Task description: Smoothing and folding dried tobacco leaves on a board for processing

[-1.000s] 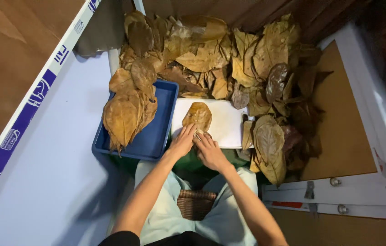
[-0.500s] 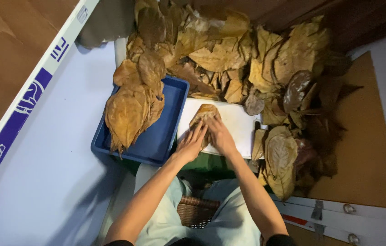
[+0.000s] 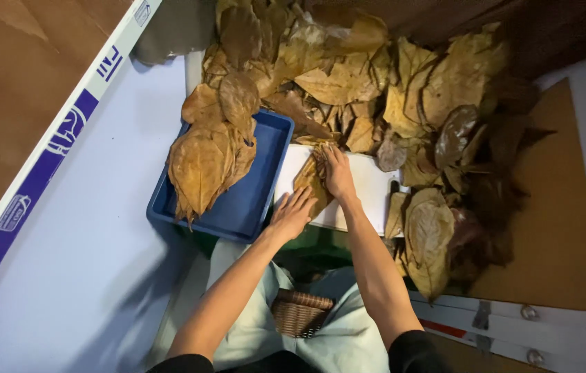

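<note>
- The right hand [image 3: 339,174] lies flat, with fingers open and stretched, on top of a dry brown leaf [image 3: 309,181]. It presses the leaf down and does not close around it, probably so that the curled leaf stays flat.
- The left hand [image 3: 293,213] is also open, palm down. Its fingertips touch the lower edge of the same leaf, as if to keep this edge from lifting or sliding.
- The leaf rests on a flat white rectangular board [image 3: 369,188], which gives it a hard, even surface under the two hands. The board stands just in front of the person's body.
- Just beside the board, on the left, is a shallow blue plastic tray [image 3: 255,197]. A neat stack of large flattened brown leaves [image 3: 203,166] lies in its left part, some hanging over the rim. The right part of the tray is bare.
- Behind and to the right of the board is a big loose heap of dry brown and yellow leaves [image 3: 403,90], curled and mixed, within reach of the arms.
- Near the person's lap there is a small woven brown basket [image 3: 298,312]. I cannot tell what is inside.
</note>
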